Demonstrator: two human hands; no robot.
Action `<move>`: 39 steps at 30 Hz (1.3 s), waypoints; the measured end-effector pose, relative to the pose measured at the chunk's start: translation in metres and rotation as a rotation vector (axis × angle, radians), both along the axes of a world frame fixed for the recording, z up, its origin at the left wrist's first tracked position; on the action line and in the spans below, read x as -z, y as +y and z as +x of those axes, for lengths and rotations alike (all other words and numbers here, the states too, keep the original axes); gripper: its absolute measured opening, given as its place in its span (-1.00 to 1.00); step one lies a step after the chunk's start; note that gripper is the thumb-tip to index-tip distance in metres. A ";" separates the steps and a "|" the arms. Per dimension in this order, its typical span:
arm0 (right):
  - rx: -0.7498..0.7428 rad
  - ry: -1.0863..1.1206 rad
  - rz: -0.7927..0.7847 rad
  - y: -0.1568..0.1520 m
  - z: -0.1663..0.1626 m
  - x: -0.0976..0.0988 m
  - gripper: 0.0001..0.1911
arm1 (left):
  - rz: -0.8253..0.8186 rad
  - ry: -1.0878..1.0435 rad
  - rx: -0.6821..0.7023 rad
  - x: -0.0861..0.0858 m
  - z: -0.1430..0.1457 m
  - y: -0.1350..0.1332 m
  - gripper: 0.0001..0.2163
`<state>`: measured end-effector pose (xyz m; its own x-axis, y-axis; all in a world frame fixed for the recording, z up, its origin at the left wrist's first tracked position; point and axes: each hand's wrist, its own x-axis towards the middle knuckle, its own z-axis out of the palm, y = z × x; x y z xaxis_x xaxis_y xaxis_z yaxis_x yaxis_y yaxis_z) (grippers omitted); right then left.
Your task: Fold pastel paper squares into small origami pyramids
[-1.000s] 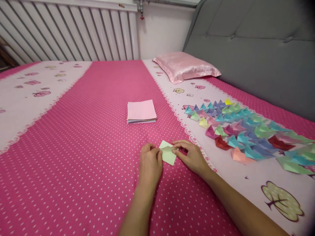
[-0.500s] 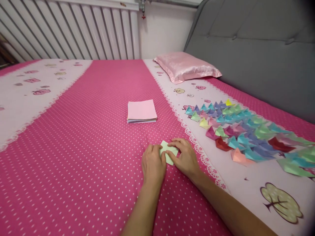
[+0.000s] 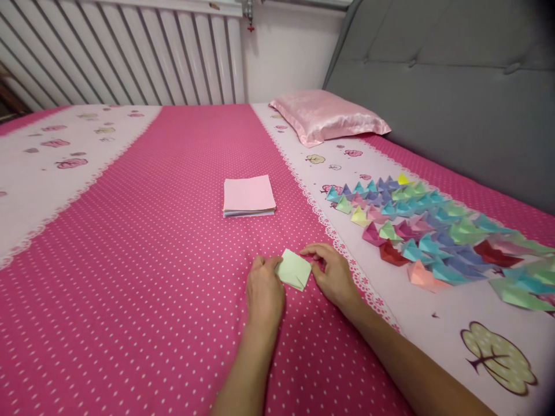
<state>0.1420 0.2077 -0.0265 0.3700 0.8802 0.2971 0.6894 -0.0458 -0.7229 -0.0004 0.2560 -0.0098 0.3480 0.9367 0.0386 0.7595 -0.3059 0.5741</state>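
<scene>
A light green folded paper square (image 3: pixel 293 269) lies on the pink dotted bedsheet (image 3: pixel 143 242) between my hands. My left hand (image 3: pixel 263 293) pinches its left edge with curled fingers. My right hand (image 3: pixel 333 274) grips its right corner, fingers bent over it. A stack of pink square paper sheets (image 3: pixel 248 196) sits farther away on the sheet. To the right, several folded paper boats (image 3: pixel 427 234) in many colours lie in rows on the pale band of the sheet.
A pink satin pillow (image 3: pixel 328 116) rests against the grey padded headboard (image 3: pixel 451 86) at the back right. A white radiator (image 3: pixel 130 55) runs along the far wall. A tree print (image 3: pixel 498 357) marks the sheet near my right forearm.
The green paper has been turned and now shows a flat, fully folded face. Both hands have shifted slightly apart, to its two sides.
</scene>
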 end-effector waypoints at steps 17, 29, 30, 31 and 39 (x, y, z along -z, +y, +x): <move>-0.198 0.075 0.143 -0.003 0.013 0.004 -0.76 | -0.072 -0.177 0.118 -0.003 -0.014 0.009 -0.56; -0.042 0.776 -0.049 -0.010 -0.008 -0.021 -0.68 | -1.019 -1.162 0.151 -0.029 -0.010 -0.002 -0.59; -0.044 0.790 -0.052 -0.011 -0.009 -0.021 -0.67 | -1.019 -1.143 0.105 -0.027 -0.008 -0.002 -0.62; -0.051 0.800 -0.057 -0.011 -0.010 -0.020 -0.66 | -1.018 -1.114 0.054 -0.025 -0.007 -0.002 -0.66; 0.002 0.416 0.105 -0.014 -0.009 -0.022 -0.48 | -1.034 -1.058 -0.106 -0.022 -0.002 -0.003 -0.87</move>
<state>0.1325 0.1938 -0.0050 0.4789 0.8523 0.2101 0.3378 0.0419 -0.9403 -0.0029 0.2529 0.0117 0.5136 0.7248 -0.4592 -0.1477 0.6019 0.7848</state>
